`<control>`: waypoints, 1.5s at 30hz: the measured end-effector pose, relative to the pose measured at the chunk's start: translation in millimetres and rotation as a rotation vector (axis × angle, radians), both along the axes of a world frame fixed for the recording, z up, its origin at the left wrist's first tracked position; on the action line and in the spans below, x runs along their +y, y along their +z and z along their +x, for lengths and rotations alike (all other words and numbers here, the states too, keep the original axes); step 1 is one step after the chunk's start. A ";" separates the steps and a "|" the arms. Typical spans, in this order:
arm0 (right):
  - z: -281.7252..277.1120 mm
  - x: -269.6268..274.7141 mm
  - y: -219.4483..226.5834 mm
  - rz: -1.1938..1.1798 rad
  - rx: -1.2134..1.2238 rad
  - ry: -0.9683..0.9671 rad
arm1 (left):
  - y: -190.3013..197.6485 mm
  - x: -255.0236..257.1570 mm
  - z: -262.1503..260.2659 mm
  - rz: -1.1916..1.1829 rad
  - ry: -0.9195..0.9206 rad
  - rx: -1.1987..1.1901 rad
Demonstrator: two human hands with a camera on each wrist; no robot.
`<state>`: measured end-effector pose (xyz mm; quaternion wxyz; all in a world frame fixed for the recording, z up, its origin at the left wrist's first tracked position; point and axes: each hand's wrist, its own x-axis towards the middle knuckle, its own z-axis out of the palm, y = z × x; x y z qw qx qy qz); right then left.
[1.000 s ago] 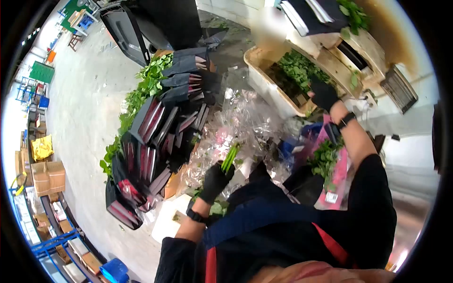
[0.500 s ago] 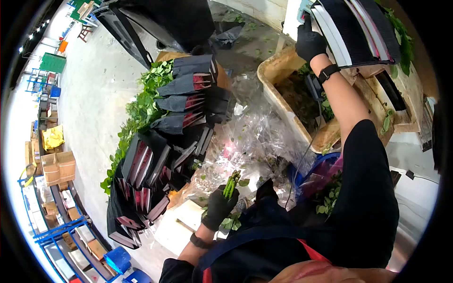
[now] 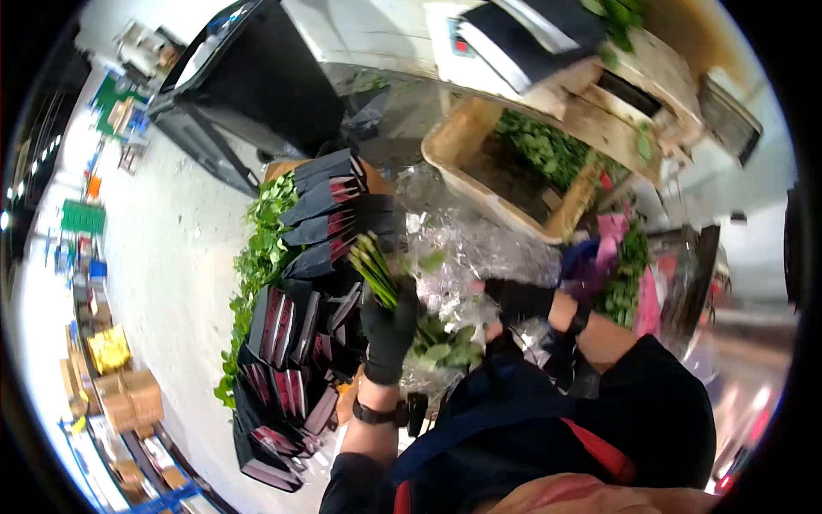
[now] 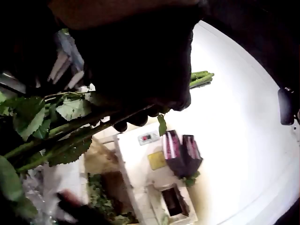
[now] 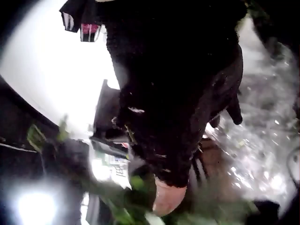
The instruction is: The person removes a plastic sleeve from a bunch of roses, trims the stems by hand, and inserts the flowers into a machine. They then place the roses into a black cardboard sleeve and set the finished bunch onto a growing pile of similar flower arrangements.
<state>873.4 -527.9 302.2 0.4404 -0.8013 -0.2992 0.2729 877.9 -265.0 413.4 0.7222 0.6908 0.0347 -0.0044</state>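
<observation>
My black-gloved left hand [image 3: 390, 334] grips a bunch of leafy green stems [image 3: 373, 271]. The cut ends point up and away from me, beside the black paper-wrapped bunches. In the left wrist view, serrated leaves [image 4: 29, 117] spread from the other side of the fist, and short stem ends [image 4: 201, 79] stick out past it. My right hand [image 3: 524, 301], gloved with a bare thumb tip [image 5: 168, 198], hovers right of the stems' leafy part [image 3: 449, 344], over clear plastic wrap [image 3: 462, 257]. Its fingers are loosely extended, and blurred greenery passes below it in the right wrist view.
Several black-wrapped bunches [image 3: 317, 227] with leaves line my left. A dirty tub [image 3: 445, 141] of leaf scraps stands ahead, under a machine [image 3: 591, 124] with a red switch and wrapped bunches on top. A black wheeled bin [image 3: 257, 94] is farther back; leafy bunches in pink wrap [image 3: 646, 300] lie right.
My right hand went from over the tub to the machine's switch, then back down near my lap. My left hand, still gripping the stems, has moved forward, and the stems now lean left.
</observation>
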 end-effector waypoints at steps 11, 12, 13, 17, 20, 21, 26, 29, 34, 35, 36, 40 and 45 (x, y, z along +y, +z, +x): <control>-198.6 32.2 2.8 0.267 0.045 -0.811 | 149.4 -92.5 -22.2 0.263 -0.452 -0.437; -209.4 20.3 13.1 0.272 0.043 -0.933 | 149.7 -101.8 -26.9 0.121 -0.515 -0.376; -222.6 5.5 24.5 0.239 0.029 -1.073 | 145.8 -105.6 -25.6 0.058 -0.590 -0.360; -289.4 -69.6 -9.4 0.162 -0.083 -1.397 | 114.8 -115.9 -2.3 0.036 -0.698 -0.109; -319.0 -118.6 1.9 0.216 -0.202 -1.566 | 88.0 -133.5 5.9 0.011 -0.731 0.087; -341.4 -142.7 -27.3 0.266 0.120 -1.597 | 59.7 -135.7 20.1 0.012 -0.789 0.143; -383.1 -212.0 -83.1 0.100 0.594 -1.663 | -36.6 -178.2 19.2 0.154 -1.033 0.395; -403.3 -227.5 -115.4 0.201 0.698 -1.752 | -98.6 -198.9 5.5 0.128 -1.117 0.490; -407.9 -236.4 -117.6 0.226 0.779 -1.767 | -207.1 -229.7 -54.1 0.311 -1.566 -0.050; -409.2 -241.4 -128.4 0.154 0.837 -1.747 | -214.1 -240.9 -72.8 0.174 -1.514 0.355; -412.7 -245.3 -137.1 0.080 0.895 -1.726 | -219.8 -255.9 -83.6 0.327 -1.604 0.472; -415.7 -246.7 -159.6 0.168 0.778 -1.616 | -254.5 -302.5 -135.7 0.254 -1.576 0.476; -366.8 -215.6 -75.2 -0.053 0.530 -1.636 | -278.0 -348.2 -148.3 -0.006 -1.595 0.607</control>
